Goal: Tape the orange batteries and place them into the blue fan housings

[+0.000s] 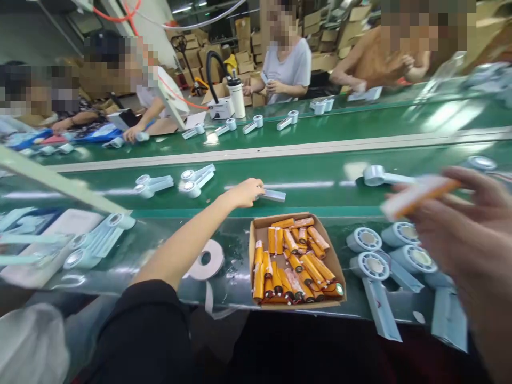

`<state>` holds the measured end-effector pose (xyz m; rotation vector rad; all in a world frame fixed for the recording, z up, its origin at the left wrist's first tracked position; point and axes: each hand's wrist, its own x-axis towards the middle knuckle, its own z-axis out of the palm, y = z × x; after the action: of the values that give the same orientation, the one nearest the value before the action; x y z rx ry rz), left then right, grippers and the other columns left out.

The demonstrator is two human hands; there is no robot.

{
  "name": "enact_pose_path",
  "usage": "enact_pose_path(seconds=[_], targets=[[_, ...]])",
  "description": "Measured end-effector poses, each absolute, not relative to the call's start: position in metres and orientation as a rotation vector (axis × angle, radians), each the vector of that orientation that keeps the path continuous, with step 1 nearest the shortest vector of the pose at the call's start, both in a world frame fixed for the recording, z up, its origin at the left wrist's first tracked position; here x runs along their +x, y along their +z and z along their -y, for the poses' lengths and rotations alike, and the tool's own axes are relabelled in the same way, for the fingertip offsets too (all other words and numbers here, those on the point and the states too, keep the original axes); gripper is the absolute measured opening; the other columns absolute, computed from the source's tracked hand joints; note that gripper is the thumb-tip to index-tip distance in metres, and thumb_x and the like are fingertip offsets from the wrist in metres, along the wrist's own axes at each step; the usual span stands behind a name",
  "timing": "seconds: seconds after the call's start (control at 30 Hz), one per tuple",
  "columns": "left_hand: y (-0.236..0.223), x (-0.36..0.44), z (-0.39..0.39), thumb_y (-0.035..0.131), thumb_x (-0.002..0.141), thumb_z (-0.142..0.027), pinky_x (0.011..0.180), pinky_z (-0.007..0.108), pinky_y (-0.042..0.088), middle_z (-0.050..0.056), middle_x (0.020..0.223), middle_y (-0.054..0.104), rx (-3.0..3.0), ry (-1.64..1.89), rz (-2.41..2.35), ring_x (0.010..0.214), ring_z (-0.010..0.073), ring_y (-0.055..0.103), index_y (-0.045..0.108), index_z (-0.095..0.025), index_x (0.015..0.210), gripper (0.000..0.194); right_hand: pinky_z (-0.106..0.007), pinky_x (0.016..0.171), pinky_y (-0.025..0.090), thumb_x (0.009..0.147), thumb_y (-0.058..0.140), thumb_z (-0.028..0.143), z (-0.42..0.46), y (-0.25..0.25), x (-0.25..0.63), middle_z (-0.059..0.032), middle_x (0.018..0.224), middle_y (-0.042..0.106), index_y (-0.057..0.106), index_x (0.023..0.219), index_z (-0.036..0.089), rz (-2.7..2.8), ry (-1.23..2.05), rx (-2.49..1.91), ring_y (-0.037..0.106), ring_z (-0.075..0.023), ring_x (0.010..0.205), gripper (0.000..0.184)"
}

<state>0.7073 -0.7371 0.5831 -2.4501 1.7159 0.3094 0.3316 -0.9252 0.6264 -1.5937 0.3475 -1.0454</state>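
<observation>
Head view: left hand (246, 193) grips handle (274, 196) pointing right, right hand (468, 213), battery (430, 194) rising rightward.

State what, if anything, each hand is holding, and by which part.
The right hand holds an orange battery by its right end. The left hand covers one end of a pale piece; its grip cannot be told.

A factory assembly line: green conveyor belts (320, 154) run across from nine to three o'clock, dotted with pale blue handheld fans (198, 178); workers (286, 66) sit along the far side, and stacked cardboard boxes (244, 40) fill twelve o'clock.
</observation>
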Motion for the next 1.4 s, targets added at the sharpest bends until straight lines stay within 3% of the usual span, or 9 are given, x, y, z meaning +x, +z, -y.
enact_pose_path(seconds=[0.17, 0.33, 0.53, 0.73, 0.87, 1.03, 1.13, 1.27, 1.4], targets=[[0.57, 0.701, 0.816, 0.071, 0.079, -0.02, 0.103, 0.034, 0.054, 0.007, 0.115, 0.081, -2.324, 0.387, -1.885, 0.118, 0.0269, 0.069, 0.083, -0.025, 0.097, 0.021, -0.048, 0.09, 0.069, 0.087, 0.088, 0.042, 0.934, 0.623, 0.417, -0.0045, 0.107, 0.085, 0.067, 0.127, 0.031, -0.194, -0.785, -1.636, 0.082, -0.0263, 0.103, 0.046], [0.575, 0.716, 0.802, 0.063, 0.089, -0.034, 0.098, 0.025, 0.053, -0.001, 0.126, 0.081, -2.424, 0.465, -1.911, 0.115, 0.0208, 0.073, 0.083, -0.032, 0.107, 0.027, -0.038, 0.095, 0.063, 0.095, 0.067, 0.021, 0.941, 0.589, 0.488, -0.0055, 0.107, 0.084, 0.06, 0.14, 0.021, -0.29, -0.452, -2.006, 0.081, -0.0207, 0.1, 0.046], [0.572, 0.709, 0.797, 0.049, 0.102, -0.037, 0.091, 0.028, 0.052, 0.001, 0.118, 0.083, -2.658, 0.421, -1.786, 0.108, 0.0225, 0.076, 0.078, -0.032, 0.117, 0.033, -0.033, 0.093, 0.056, 0.106, 0.054, 0.021, 0.926, 0.58, 0.529, -0.0079, 0.119, 0.083, 0.057, 0.151, 0.024, -0.285, 0.011, -2.735, 0.078, -0.0245, 0.107, 0.045], [0.565, 0.696, 0.812, 0.049, 0.103, -0.035, 0.089, 0.03, 0.052, 0.003, 0.116, 0.083, -2.792, 0.363, -1.699, 0.108, 0.0258, 0.076, 0.076, -0.031, 0.113, 0.03, -0.038, 0.089, 0.055, 0.103, 0.059, 0.028, 0.925, 0.576, 0.538, -0.0152, 0.117, 0.082, 0.063, 0.15, 0.026, -0.276, 0.239, -2.898, 0.078, -0.0339, 0.106, 0.048], [0.563, 0.692, 0.817, 0.049, 0.103, -0.034, 0.091, 0.029, 0.052, 0.003, 0.12, 0.083, -2.834, 0.371, -1.672, 0.113, 0.0251, 0.075, 0.076, -0.03, 0.115, 0.029, -0.043, 0.093, 0.057, 0.099, 0.064, 0.038, 0.924, 0.573, 0.549, -0.0176, 0.125, 0.079, 0.073, 0.134, 0.024, -0.251, 0.331, -2.919, 0.076, -0.0377, 0.115, 0.038], [0.564, 0.686, 0.823, 0.048, 0.104, -0.034, 0.096, 0.03, 0.052, 0.005, 0.124, 0.082, -2.846, 0.34, -1.616, 0.119, 0.0255, 0.074, 0.075, -0.03, 0.117, 0.03, -0.051, 0.102, 0.056, 0.095, 0.075, 0.032, 0.919, 0.58, 0.553, -0.0176, 0.122, 0.078, 0.078, 0.118, 0.019, -0.313, 0.342, -2.844, 0.073, -0.0383, 0.12, 0.027], [0.572, 0.673, 0.824, 0.046, 0.103, -0.034, 0.094, 0.032, 0.053, 0.009, 0.122, 0.082, -2.831, 0.279, -1.574, 0.119, 0.0285, 0.074, 0.075, -0.029, 0.117, 0.032, -0.051, 0.102, 0.06, 0.099, 0.077, 0.035, 0.912, 0.601, 0.546, -0.0137, 0.129, 0.074, 0.073, 0.125, 0.018, -0.441, 0.233, -2.736, 0.072, -0.0306, 0.117, 0.032], [0.587, 0.661, 0.822, 0.044, 0.101, -0.034, 0.088, 0.039, 0.056, 0.017, 0.114, 0.082, -2.837, 0.189, -1.499, 0.11, 0.0354, 0.077, 0.073, -0.026, 0.123, 0.037, -0.033, 0.096, 0.06, 0.108, 0.063, 0.045, 0.922, 0.645, 0.518, -0.0056, 0.13, 0.071, 0.068, 0.133, 0.009, -0.609, -0.091, -2.588, 0.07, -0.0187, 0.109, 0.044], [0.598, 0.66, 0.826, 0.035, 0.103, -0.037, 0.087, 0.052, 0.057, 0.027, 0.122, 0.077, -2.88, 0.118, -1.383, 0.112, 0.0446, 0.074, 0.065, -0.017, 0.137, 0.049, -0.025, 0.095, 0.053, 0.102, 0.069, 0.03, 0.952, 0.676, 0.424, -0.0006, 0.109, 0.082, 0.077, 0.122, 0.017, -0.469, -0.343, -2.536, 0.073, -0.0137, 0.101, 0.025]])
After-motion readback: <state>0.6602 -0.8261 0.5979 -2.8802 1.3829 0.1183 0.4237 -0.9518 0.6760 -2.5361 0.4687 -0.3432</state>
